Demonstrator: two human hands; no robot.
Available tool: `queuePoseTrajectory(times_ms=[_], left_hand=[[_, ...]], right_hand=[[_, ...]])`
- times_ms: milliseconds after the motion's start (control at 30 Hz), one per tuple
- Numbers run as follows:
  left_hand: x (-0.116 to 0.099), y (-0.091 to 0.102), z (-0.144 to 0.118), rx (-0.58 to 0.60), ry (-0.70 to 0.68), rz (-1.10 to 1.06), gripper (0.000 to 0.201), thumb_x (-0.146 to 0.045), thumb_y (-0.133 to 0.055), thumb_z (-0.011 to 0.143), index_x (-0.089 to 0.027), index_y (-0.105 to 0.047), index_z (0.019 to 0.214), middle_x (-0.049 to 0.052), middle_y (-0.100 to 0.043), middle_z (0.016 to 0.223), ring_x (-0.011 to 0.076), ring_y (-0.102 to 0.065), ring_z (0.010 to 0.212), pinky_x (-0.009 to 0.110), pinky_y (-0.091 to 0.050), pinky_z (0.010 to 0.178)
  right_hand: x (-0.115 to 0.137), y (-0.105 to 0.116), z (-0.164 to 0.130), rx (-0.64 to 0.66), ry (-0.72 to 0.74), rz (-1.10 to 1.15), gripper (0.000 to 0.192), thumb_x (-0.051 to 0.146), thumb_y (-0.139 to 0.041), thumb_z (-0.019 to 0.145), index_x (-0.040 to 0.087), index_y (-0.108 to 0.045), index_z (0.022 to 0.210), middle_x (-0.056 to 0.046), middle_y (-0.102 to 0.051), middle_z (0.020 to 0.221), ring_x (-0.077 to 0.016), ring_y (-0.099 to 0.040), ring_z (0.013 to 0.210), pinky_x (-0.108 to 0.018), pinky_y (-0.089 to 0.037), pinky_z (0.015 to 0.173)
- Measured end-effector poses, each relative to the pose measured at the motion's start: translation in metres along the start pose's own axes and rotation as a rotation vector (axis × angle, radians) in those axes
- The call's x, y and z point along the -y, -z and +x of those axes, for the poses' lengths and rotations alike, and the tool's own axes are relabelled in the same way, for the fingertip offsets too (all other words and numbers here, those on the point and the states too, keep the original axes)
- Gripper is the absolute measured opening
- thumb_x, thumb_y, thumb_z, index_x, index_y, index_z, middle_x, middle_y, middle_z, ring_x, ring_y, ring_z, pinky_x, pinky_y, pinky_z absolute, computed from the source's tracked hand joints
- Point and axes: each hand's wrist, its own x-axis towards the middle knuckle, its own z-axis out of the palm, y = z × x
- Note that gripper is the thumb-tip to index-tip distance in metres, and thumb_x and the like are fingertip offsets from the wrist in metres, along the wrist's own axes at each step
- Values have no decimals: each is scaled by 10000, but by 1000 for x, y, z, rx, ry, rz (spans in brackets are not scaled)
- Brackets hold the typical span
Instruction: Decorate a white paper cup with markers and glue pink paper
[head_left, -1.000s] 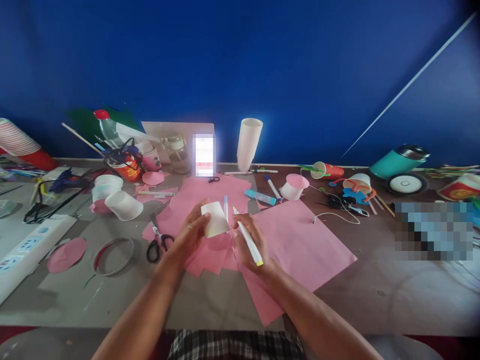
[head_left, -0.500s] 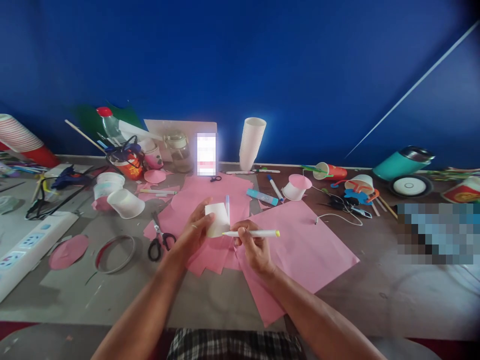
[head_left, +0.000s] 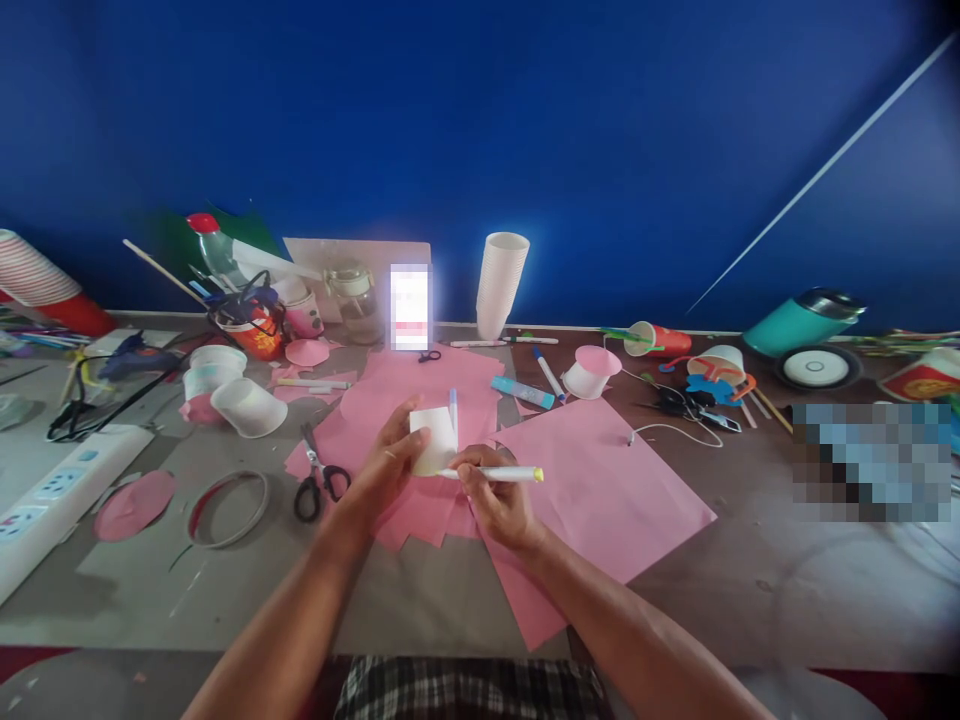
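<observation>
From the head view, the left hand [head_left: 390, 462] has its grip wrapped round a small white paper cup [head_left: 433, 438], held just above the pink paper sheets [head_left: 600, 490] on the counter [head_left: 420, 600], with scissors [head_left: 319, 480] lying left of the cup. The right hand [head_left: 491, 495] pinches a white marker [head_left: 495, 474] lying crosswise, its tip touching the cup's lower edge. This looks like the marking step; the next move calls for a steady cup, turned slowly against the tip.

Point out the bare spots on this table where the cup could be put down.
Bare table lies along the near edge, between the metal ring and the big pink sheet, and again right of that sheet. The back is crowded: scissors, fallen cup, markers. The left hand holds the cup, the right hand a marker.
</observation>
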Motion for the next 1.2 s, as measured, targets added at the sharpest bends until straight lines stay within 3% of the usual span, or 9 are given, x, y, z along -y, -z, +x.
queuePoseTrajectory(times_ms=[367,500,767,1000,1200], left_hand=[[-3,-3,-1,-4,18,6,719,-293,-793,684,-226,-506,1339,-23,-599,814,115,-562,645,197,-455,541],[-4,-4,-2,7,14,2,711,-300,-789,690,-228,-507,1338,-25,-599,815,115,-563,640,201,-460,542],[-2,-1,-1,22,11,4,690,-303,-787,691,-231,-521,1324,-26,-598,820,112,-555,645,200,-449,546],[-2,-2,-1,10,15,23,668,-316,-779,702,-230,-528,1315,-17,-594,820,123,-565,667,204,-459,564],[-8,-8,-4,-28,26,6,680,-303,-805,661,-231,-549,1287,-26,-592,809,118,-557,663,199,-453,564]], right_hand=[[-5,-2,1,-133,-37,117,293,454,-526,919,199,-656,854,19,-522,596,-123,-481,534,-255,-404,513],[0,-1,2,-88,-62,164,316,471,-534,909,198,-652,803,31,-493,556,-109,-428,483,-251,-362,478],[0,-2,2,-57,-39,91,303,444,-530,905,204,-659,773,29,-495,546,-124,-452,507,-270,-390,523],[-2,0,2,-168,-83,186,345,519,-516,915,215,-637,805,30,-482,564,-130,-457,526,-270,-391,521],[5,3,4,-160,-4,77,298,490,-533,916,214,-645,906,-17,-586,684,-168,-540,639,-320,-453,620]])
